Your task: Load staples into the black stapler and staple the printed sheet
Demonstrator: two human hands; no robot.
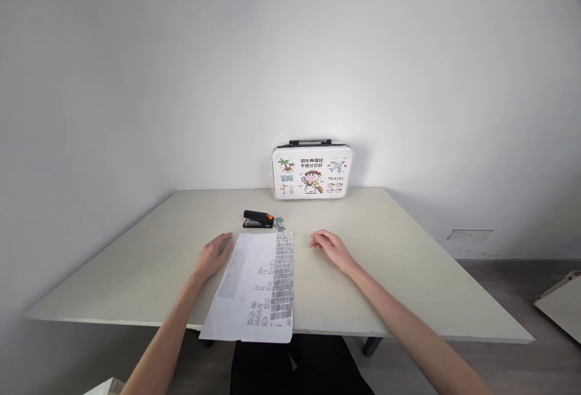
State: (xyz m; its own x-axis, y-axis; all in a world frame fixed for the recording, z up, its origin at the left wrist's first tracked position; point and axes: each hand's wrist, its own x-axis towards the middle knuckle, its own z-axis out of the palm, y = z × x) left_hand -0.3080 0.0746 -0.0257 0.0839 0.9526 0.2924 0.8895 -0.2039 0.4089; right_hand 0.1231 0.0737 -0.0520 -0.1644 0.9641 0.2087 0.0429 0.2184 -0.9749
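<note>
A stack of printed sheets (245, 286) lies lengthwise on the table, its near end jutting over the front edge. By its upper left side rests my left hand (215, 256), open and holding nothing, with its fingers loosely extended. My right hand (330, 247) rests to the right of the sheets, apart from them; its fingers are loosely bent and nothing shows in them. Just beyond the paper's far end sits a black stapler (258, 219) with an orange part. Small grey strips of staples (279, 224) lie at its right end.
A white case (313, 172) with cartoon prints and a black handle stands upright at the back, by the wall (218, 80). The pale table (390, 250) reaches to that wall. A white object (563, 304) is on the floor to the right.
</note>
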